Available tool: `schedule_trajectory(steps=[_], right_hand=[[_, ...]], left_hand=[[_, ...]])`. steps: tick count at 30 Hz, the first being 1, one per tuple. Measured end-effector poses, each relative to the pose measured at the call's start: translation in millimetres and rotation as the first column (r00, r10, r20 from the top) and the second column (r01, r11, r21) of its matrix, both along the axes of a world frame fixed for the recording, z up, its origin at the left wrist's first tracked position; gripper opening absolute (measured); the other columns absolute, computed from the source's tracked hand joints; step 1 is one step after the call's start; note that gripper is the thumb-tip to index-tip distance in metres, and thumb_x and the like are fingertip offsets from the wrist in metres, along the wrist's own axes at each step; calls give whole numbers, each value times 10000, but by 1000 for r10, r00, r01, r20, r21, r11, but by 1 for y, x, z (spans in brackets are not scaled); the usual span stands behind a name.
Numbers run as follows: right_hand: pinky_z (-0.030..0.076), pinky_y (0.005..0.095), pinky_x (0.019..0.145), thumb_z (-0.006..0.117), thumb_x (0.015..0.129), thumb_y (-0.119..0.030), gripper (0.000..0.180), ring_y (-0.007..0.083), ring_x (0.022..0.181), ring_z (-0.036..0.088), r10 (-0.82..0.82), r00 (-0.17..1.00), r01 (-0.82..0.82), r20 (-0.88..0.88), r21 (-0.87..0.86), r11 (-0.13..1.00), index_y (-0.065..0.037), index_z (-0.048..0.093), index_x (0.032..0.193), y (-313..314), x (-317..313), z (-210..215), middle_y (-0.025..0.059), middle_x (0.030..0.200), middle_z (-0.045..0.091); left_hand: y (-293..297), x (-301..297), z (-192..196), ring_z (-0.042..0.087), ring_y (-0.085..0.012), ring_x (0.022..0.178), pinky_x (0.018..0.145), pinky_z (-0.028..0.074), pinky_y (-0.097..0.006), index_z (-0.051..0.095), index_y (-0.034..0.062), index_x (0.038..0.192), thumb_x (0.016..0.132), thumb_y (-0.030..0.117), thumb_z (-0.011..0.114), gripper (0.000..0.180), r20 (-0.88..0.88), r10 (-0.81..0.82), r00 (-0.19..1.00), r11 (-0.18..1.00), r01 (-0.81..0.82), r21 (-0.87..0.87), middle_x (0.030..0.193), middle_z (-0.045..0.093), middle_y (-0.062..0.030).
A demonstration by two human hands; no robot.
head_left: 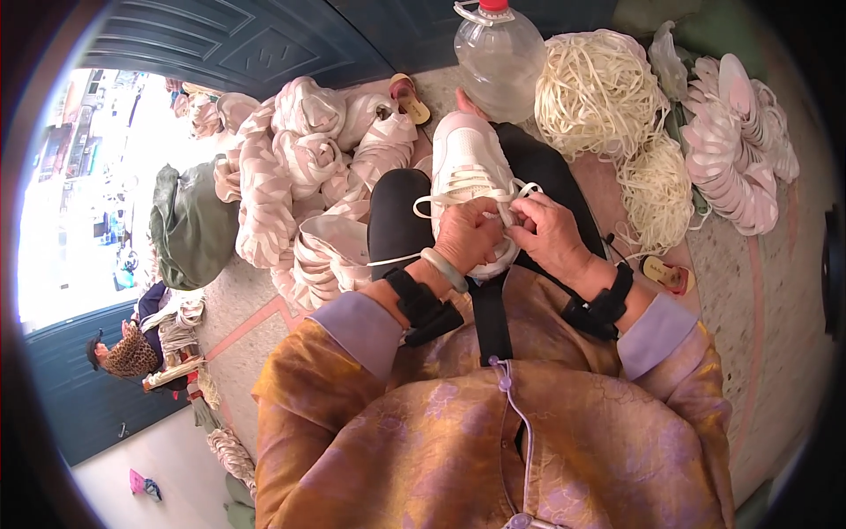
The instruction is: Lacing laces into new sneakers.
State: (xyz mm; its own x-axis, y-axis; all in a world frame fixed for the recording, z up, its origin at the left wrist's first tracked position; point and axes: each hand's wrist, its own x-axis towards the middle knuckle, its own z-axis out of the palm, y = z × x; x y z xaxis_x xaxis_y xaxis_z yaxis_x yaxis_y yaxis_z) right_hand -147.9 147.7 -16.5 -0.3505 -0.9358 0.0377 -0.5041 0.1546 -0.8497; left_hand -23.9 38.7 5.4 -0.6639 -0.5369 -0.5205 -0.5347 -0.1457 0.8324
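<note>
Your left hand (471, 236) curls closed on the lace (480, 183); your right hand (546, 234) pinches it just beside. With the white shoe (467, 145) under both hands, toe pointing away, draw the strands evenly, keeping them flat.

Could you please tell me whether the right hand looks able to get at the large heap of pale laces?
Probably yes: the large heap lies just beyond the right leg, with the bottle off to its left, though the right hand is busy at the white shoe.
</note>
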Motion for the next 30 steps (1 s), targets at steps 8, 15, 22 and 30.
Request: schedule_trajectory(steps=[8,15,22,30], right_hand=[[484,389,635,623,682,-126,195,302,725,586,56,974,-65,-220,-35,997,-31,554,838,-3,-3,-3,125,796,543],[488,389,598,625,677,-148,490,295,679,606,1,996,2,-90,28,1000,-34,459,1124,4,-6,8,116,750,598],[486,379,589,641,672,-165,697,289,622,605,14,997,1,-81,186,983,38,322,1257,2,-13,4,100,649,589],[442,230,556,613,808,-152,461,87,617,528,-38,822,-83,569,184,979,32,422,1185,-12,-24,6,44,745,553]], left_hand=[[-6,-6,-5,525,-87,405,349,407,-216,605,6,834,796,28,548,72,2,-76,997,994,76,76,590,586,-39],[-12,-1,3,503,-82,441,376,385,-239,594,27,741,819,86,527,119,74,-255,964,941,265,-212,569,562,-27],[-65,91,45,460,-64,420,372,370,-237,564,50,733,805,70,529,82,232,-366,901,905,403,-137,524,497,0],[-47,152,40,429,-19,419,376,326,-164,572,55,803,873,110,524,102,164,-48,985,998,42,40,574,516,31]])
